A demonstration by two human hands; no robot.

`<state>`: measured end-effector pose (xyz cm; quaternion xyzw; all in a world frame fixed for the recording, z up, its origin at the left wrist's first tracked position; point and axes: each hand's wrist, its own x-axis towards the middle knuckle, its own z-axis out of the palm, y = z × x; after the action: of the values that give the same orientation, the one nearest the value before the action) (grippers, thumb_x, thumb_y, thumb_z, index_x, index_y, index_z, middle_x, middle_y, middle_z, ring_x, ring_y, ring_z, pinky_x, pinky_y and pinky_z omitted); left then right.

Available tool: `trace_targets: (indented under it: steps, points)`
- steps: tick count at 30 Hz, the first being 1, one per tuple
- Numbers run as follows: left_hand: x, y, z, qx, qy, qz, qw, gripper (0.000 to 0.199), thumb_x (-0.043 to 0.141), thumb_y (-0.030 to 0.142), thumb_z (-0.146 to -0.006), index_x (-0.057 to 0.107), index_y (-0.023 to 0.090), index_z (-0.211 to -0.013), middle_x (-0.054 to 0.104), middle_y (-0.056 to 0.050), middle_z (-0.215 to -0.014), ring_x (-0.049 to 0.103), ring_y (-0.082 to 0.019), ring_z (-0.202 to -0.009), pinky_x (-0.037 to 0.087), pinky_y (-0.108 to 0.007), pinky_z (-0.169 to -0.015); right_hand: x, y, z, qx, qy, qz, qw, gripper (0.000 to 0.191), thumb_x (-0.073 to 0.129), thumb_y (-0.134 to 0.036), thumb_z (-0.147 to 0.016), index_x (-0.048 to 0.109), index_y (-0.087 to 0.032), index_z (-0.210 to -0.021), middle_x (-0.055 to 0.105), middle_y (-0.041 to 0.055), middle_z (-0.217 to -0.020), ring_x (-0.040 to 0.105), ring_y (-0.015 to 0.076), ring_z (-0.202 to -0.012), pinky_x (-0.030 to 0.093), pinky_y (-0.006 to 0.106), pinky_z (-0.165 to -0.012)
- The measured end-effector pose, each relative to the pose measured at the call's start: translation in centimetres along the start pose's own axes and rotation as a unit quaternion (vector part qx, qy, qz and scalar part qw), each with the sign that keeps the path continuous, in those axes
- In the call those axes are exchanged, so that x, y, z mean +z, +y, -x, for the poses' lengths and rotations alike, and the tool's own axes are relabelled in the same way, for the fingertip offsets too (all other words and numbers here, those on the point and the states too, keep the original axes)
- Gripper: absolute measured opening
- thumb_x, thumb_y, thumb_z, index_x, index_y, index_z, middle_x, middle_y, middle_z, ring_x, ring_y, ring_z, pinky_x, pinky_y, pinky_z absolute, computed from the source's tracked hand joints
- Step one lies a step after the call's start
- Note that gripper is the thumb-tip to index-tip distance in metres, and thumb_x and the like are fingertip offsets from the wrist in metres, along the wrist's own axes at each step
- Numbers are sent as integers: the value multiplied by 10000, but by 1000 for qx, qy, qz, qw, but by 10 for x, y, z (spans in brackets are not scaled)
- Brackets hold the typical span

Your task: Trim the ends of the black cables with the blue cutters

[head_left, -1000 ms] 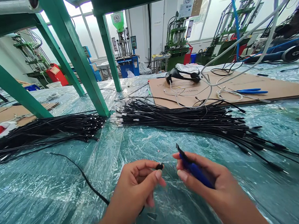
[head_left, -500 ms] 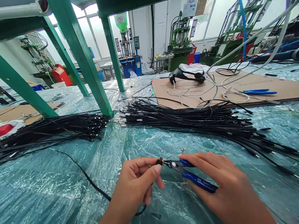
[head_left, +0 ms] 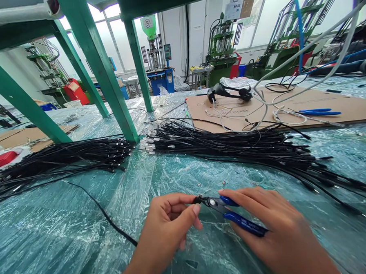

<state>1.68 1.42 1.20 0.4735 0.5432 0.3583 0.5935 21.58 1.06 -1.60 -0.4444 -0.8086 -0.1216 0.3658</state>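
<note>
Between the thumb and fingers of my left hand (head_left: 170, 223) is the black end of a cable (head_left: 105, 216), whose cord runs off to the left over the plastic-covered table. My right hand (head_left: 273, 220) grips blue-handled flush cutters (head_left: 244, 223) by both handles. The cutters' jaws point left and meet the small black connector (head_left: 197, 199) at my left fingertips. Whether the jaws are fully closed on it is too small to tell.
Behind my hands lies a large bundle of black cables (head_left: 226, 145), with another bundle (head_left: 64, 157) at left. A green post (head_left: 120, 103) stands between them. Cardboard (head_left: 310, 101) at back right bears a headset (head_left: 228, 93), white cables and blue-handled pliers (head_left: 319, 112).
The connector at my left fingertips has turned and now lies lower, in line with the cutters' tips. The left fingers have shifted slightly right; my right hand has barely moved.
</note>
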Motion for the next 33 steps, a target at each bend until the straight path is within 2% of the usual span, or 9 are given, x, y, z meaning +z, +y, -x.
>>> trace_targets:
  steps: [4,13,18,25,30,33]
  points:
    - [2,0,1,13,18,-4,1000,254,688,319,-756,730,112,-897,638,-7,-576,338,-40,-384,302,-157,-363,0,0,-1,-11,1,12,1000,204,471,-226,-885,626,-220,-1018,709,1,-846,665,142,-733,490,284,-638]
    - [3,5,3,23,33,-16,999,239,703,296,-732,749,112,-878,626,-12,-556,421,-81,-443,288,-183,-385,0,1,-2,-25,4,19,999,199,449,-230,-915,619,-218,-1018,697,-14,-826,649,114,-735,468,259,-663]
    - [3,6,2,32,19,-23,999,219,670,289,-753,759,112,-847,609,-3,-543,385,-66,-417,265,-185,-372,2,1,0,-25,10,12,1000,200,458,-189,-902,626,-209,-1010,691,-19,-829,637,103,-741,442,251,-695]
    - [-1,-1,0,12,13,-5,1000,277,674,308,-768,740,103,-942,633,-6,-564,333,-37,-372,254,-164,-362,3,0,3,-35,16,3,999,220,483,-171,-891,643,-211,-1037,693,-17,-834,628,116,-749,409,270,-733]
    - [-4,-1,-3,9,-26,7,1000,281,636,333,-812,746,110,-942,652,-16,-590,342,-20,-338,248,-161,-360,1,1,3,-12,27,17,999,217,475,-177,-897,635,-199,-1042,687,-2,-849,619,121,-765,409,269,-736]
    - [-5,0,-5,1,-29,28,999,282,645,341,-802,745,107,-924,645,-12,-574,340,-15,-326,240,-161,-361,2,2,1,-14,28,27,999,217,458,-190,-905,627,-199,-1041,684,-2,-852,619,119,-769,411,267,-731]
